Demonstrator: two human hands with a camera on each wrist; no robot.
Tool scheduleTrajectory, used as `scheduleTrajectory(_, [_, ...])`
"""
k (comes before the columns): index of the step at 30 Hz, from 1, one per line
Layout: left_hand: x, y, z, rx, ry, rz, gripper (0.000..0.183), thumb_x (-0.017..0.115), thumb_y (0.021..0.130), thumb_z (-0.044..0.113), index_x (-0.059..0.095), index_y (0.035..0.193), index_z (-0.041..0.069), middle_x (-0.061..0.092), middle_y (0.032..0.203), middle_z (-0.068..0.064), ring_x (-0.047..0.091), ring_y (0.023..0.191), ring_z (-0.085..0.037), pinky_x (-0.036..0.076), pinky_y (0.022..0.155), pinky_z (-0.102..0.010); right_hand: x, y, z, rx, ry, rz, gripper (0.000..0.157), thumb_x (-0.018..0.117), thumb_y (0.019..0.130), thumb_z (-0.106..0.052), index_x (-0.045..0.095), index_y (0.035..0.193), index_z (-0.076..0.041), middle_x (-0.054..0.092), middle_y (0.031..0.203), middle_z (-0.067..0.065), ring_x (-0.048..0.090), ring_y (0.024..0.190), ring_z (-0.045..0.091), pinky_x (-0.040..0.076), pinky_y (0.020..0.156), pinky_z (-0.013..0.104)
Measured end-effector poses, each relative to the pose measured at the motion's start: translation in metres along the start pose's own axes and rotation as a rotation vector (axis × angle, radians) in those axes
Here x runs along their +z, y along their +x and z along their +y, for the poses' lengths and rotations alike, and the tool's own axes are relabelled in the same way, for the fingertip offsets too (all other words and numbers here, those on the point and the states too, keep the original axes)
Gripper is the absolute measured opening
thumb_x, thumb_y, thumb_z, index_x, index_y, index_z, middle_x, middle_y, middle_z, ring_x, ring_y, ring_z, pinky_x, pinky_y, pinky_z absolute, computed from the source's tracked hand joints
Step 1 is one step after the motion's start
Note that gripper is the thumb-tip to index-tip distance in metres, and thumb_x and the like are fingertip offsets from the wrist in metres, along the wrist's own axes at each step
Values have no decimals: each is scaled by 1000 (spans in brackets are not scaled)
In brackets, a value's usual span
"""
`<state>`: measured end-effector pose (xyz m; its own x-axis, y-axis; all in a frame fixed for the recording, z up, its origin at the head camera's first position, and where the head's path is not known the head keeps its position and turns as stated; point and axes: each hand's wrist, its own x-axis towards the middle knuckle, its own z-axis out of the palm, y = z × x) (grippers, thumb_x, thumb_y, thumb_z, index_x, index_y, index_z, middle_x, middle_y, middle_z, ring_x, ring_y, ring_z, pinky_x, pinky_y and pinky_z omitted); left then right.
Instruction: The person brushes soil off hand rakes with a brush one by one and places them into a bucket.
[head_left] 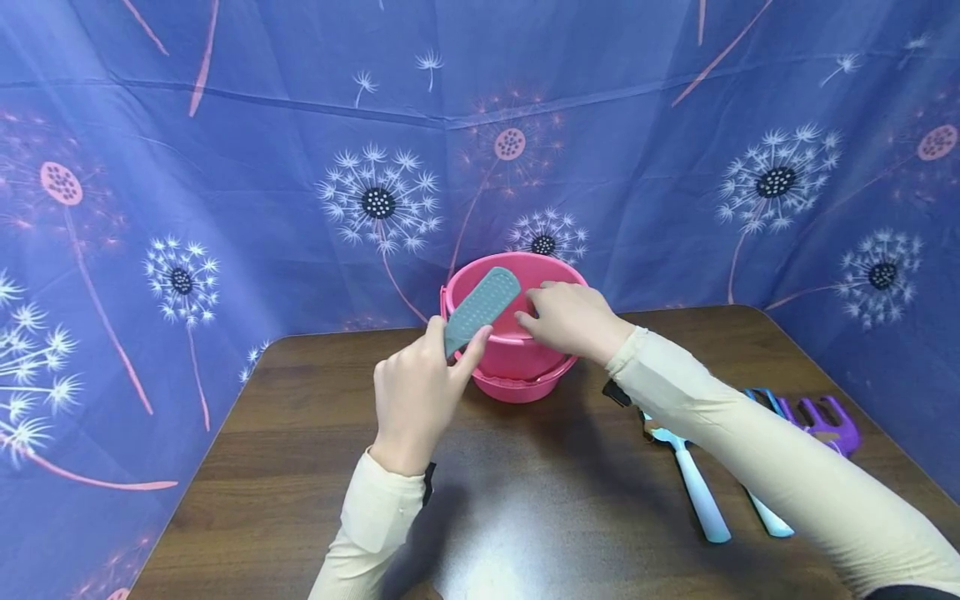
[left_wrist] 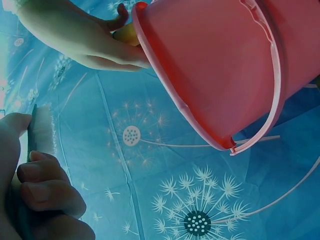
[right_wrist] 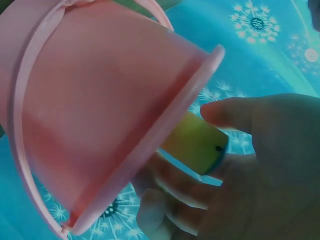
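Note:
My left hand (head_left: 420, 383) pinches a teal scrub brush (head_left: 483, 307) between thumb and fingers, raised in front of the bucket's left side. White bristles show on the brush (left_wrist: 44, 127) in the left wrist view. A pink bucket (head_left: 513, 360) stands at the back of the table, its handle hanging down the front. My right hand (head_left: 576, 318) is over the bucket's right rim, fingers pointing in. In the right wrist view its thumb and fingers hold a yellow sponge-like block (right_wrist: 197, 145) with a dark edge at the mouth; the block's far end is hidden behind the rim.
On the right of the wooden table (head_left: 315, 467) lie a light-blue-handled tool (head_left: 701, 492), a second blue handle (head_left: 772, 518) and a purple rake (head_left: 842, 429), partly under my right forearm. A blue dandelion-print cloth (head_left: 277, 167) hangs behind and at the sides.

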<state>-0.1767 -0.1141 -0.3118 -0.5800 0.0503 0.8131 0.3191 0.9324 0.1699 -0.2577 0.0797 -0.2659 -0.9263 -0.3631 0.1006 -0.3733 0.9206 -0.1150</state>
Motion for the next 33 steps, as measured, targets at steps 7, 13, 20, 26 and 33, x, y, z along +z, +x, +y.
scheduleTrajectory(7, [3,-3,1,-3,-19,-34,52,69,92,55,51,75,9,39,50,0,34,40,-14,26,41,-26,-1,-35,10,-17,55,103,32,62,97,-33,65,116,-8,63,94,5,59,77,19,51,63,37])
scheduleTrajectory(13, [2,-1,0,-2,-17,-45,53,67,92,56,50,74,10,40,51,0,35,40,-14,27,42,-27,2,-69,20,3,122,158,32,62,98,-33,62,121,-10,68,97,2,63,77,16,50,61,34])
scheduleTrajectory(20, [3,0,-2,14,11,-52,55,69,91,57,48,71,11,36,50,1,32,40,-15,26,41,-28,36,-114,48,61,84,54,22,61,100,-36,68,98,-15,58,72,-7,50,59,9,39,53,31])
scheduleTrajectory(26, [4,0,-2,16,24,-59,55,68,91,58,47,70,11,35,50,1,33,40,-15,26,41,-28,78,-147,84,123,30,4,21,70,94,-31,60,82,-17,47,62,-8,41,52,9,31,48,30])
scheduleTrajectory(33, [3,0,-4,-9,21,-61,57,65,91,60,47,69,12,34,49,1,33,39,-16,25,42,-28,101,-169,116,223,-14,-83,32,75,90,-31,51,75,-16,45,61,-3,43,52,14,32,47,32])
